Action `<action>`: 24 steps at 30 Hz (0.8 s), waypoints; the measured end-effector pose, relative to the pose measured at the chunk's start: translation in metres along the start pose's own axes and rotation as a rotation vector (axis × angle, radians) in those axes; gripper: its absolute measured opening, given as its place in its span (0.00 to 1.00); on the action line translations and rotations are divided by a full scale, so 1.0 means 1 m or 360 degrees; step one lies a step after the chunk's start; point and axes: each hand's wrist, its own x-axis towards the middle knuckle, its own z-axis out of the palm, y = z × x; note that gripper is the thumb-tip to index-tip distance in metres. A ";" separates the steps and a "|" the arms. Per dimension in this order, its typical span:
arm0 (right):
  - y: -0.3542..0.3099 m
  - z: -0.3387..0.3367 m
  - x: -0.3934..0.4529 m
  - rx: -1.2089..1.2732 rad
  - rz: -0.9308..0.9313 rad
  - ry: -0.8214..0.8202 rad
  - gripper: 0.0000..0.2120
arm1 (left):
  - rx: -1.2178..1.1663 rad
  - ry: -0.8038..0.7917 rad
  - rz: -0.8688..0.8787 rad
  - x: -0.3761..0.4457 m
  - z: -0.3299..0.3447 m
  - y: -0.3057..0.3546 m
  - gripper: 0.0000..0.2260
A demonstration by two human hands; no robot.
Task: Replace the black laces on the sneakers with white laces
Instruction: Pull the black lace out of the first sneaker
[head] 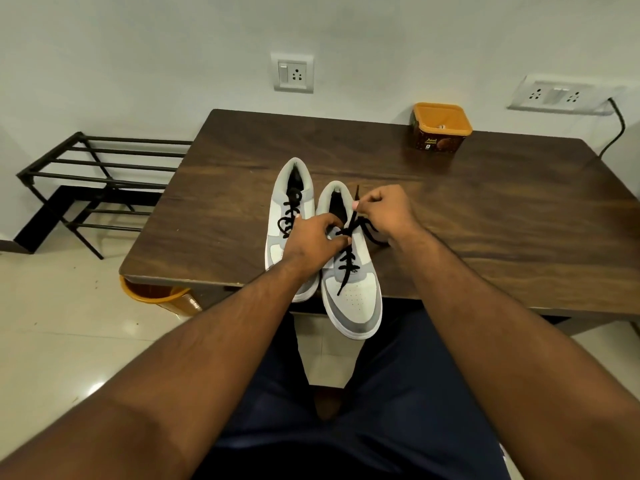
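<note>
- While the right hand (382, 211) pinches a black lace (349, 237) end and lifts it clear of the top eyelets, the left hand (313, 237) curls its fingers on the right sneaker (353, 303), likely steadying it.
- The left sneaker (289, 202) stands just beside, fully laced, on the table (485, 202).

Both forearms are bare from the bottom edge of the view to the wrists, with no sleeve in sight; fine dark hair shows along them; the left hand (313, 237) and the right hand (388, 211) carry no ring, watch or band on the sides that show; the fingernails are short and pale; the legs wear dark navy trousers (381, 403) of smooth, plain cloth.
</note>
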 end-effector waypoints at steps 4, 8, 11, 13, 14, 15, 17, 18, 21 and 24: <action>-0.031 -0.028 0.013 0.0179 -0.0084 0.0183 0.04 | 0.0112 0.0116 -0.0027 -0.009 0.002 0.002 0.13; -0.058 -0.059 0.032 0.0509 -0.0188 0.0532 0.12 | 0.0210 0.0166 0.0019 -0.013 -0.002 0.010 0.13; -0.054 -0.060 0.038 0.0590 -0.0159 0.0551 0.09 | 0.0219 0.0144 0.0018 -0.010 -0.002 0.008 0.12; -0.036 -0.046 0.033 0.0384 -0.0048 0.0314 0.09 | 0.0223 0.0127 0.0031 -0.009 -0.001 0.006 0.12; -0.023 -0.038 0.029 0.0182 0.0022 0.0195 0.21 | 0.0223 0.0132 0.0043 -0.008 0.000 0.005 0.12; -0.010 -0.031 0.023 -0.0061 0.0042 0.0139 0.31 | 0.0222 0.0132 0.0047 -0.007 0.001 0.004 0.12; 0.010 -0.022 0.011 -0.0469 -0.0149 0.0103 0.36 | 0.0209 0.0139 0.0050 -0.006 0.002 0.003 0.11; 0.017 -0.019 0.006 -0.0585 -0.0310 0.0044 0.31 | 0.0203 0.0145 0.0048 -0.006 0.003 0.002 0.11; 0.028 -0.015 -0.003 -0.0776 -0.0643 -0.0241 0.13 | 0.0210 0.0168 0.0041 -0.006 0.005 0.002 0.12; 0.024 -0.015 -0.002 -0.0807 -0.0777 -0.0407 0.09 | 0.0237 0.0182 0.0038 -0.006 0.005 0.004 0.13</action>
